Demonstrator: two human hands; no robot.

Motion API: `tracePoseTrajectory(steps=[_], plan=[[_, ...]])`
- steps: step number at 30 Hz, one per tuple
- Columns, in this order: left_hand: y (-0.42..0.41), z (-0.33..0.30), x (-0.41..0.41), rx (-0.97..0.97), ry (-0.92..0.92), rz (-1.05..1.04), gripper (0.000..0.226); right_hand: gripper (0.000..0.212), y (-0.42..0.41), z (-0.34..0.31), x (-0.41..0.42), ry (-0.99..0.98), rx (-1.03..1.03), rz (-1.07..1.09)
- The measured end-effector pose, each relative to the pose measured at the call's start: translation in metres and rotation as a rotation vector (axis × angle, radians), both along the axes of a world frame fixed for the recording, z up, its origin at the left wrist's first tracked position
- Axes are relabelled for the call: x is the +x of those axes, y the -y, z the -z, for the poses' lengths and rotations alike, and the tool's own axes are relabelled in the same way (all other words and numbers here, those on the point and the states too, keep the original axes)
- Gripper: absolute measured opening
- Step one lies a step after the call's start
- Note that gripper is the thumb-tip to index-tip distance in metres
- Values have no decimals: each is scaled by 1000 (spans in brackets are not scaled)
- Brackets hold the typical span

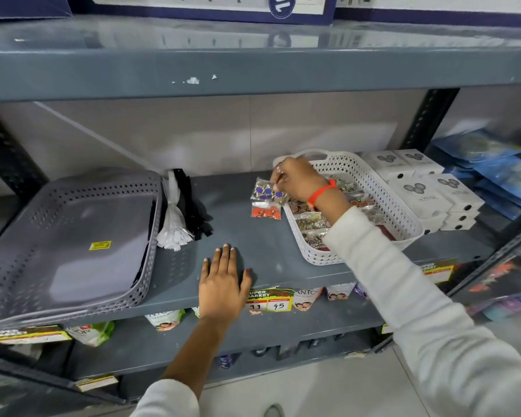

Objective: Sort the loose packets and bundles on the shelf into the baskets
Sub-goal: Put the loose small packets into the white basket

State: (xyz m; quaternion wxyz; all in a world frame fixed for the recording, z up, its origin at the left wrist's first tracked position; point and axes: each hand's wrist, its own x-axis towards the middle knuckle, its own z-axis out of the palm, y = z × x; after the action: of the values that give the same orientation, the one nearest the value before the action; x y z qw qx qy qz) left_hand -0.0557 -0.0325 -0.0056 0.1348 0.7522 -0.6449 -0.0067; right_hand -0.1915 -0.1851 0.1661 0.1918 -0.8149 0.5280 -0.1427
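My right hand (298,180) pinches a clear packet of blue buttons (265,191) just left of the white basket (370,179), lifting it slightly off the grey shelf (241,236). A packet of orange buttons (266,211) lies flat right below it. The white basket holds several button packets. My left hand (223,284) rests flat, fingers spread, on the shelf's front edge. A grey basket (73,236) sits at the left, tilted. A white bundle (173,221) and a black bundle (194,206) of zips lie beside it.
White boxes (427,188) are stacked right of the white basket, blue packs (494,173) beyond them. Price tags (269,300) hang on the shelf edge. An upper shelf (253,70) overhangs. Products fill the lower shelf.
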Motion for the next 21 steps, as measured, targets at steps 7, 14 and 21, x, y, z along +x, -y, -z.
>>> tracePoseTrajectory(steps=[7,14,21], plan=[[0,1,-1,-18,-14,8,71,21,10,2,-79,-270,26,187],[-1,-1,-1,-7,-21,-3,71,29,-6,30,-113,-472,161,310],[1,0,0,-8,-26,-9,70,22,1,56,-108,-359,162,275]])
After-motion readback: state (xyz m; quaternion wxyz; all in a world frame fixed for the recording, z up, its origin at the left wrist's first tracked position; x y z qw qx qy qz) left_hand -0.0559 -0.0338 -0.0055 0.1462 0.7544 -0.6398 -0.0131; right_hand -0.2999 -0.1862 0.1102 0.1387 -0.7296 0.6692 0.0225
